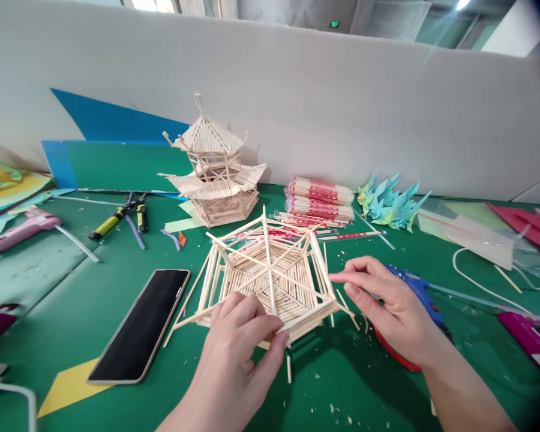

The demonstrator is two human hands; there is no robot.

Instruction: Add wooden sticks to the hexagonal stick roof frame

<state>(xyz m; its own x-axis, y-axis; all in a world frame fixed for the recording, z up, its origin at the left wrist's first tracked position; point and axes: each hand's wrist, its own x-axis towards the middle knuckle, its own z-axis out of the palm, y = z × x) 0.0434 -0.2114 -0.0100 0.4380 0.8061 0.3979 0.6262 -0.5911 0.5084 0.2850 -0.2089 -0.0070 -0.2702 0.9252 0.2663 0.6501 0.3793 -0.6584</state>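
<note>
A six-sided frame of thin wooden sticks (234,264) rests on the green table, with a slatted floor and sticks crossing its top like spokes. My left hand (247,342) lies over its front edge, thumb and forefinger pinched on the frame near the front corner; the hand hides part of that side. To the right of the frame is my right hand (382,300), its forefinger pointing at the right edge and its thumb apart below, with nothing visible between them. Beneath that hand is a blue glue gun (414,282), partly covered. A stick model pagoda (211,180) stands behind the frame.
Bundled sticks (319,198) and folded blue paper (391,204) lie at the back. On the left are a phone (141,327), pliers (110,222) and a pink glue gun (24,231). A white cable (481,291) curves across the right. A pale partition (342,108) closes off the back.
</note>
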